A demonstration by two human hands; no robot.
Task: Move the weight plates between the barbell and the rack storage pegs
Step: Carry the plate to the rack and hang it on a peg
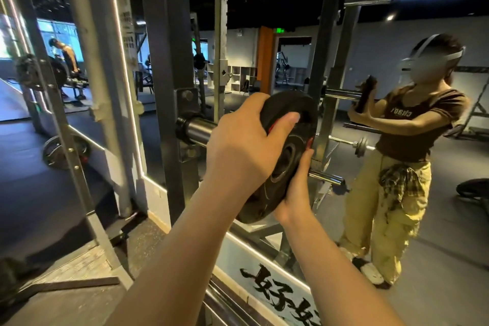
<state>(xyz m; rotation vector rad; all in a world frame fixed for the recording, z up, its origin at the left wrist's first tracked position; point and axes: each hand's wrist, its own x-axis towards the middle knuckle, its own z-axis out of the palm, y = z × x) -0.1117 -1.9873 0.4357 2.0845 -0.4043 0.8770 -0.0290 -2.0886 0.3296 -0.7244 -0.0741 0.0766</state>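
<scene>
both hands grip the round black rubber weight plate [284,156] upright: left hand [243,148] curls over its top edge, right hand [296,188] cups its lower rim. its centre hole sits just right of the chrome storage peg [197,128] tip, whose long axis points at the plate.

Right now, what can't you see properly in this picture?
All in the head view:
- The end of the storage peg: hidden behind the left hand and the weight plate.
- Whether the plate's hole is on the peg: hidden by the plate itself.
- The plate's markings: too small and dark.
- The right hand: its fingertips are hidden behind the plate.
- The painted floor writing: cut off by the bottom edge.
</scene>
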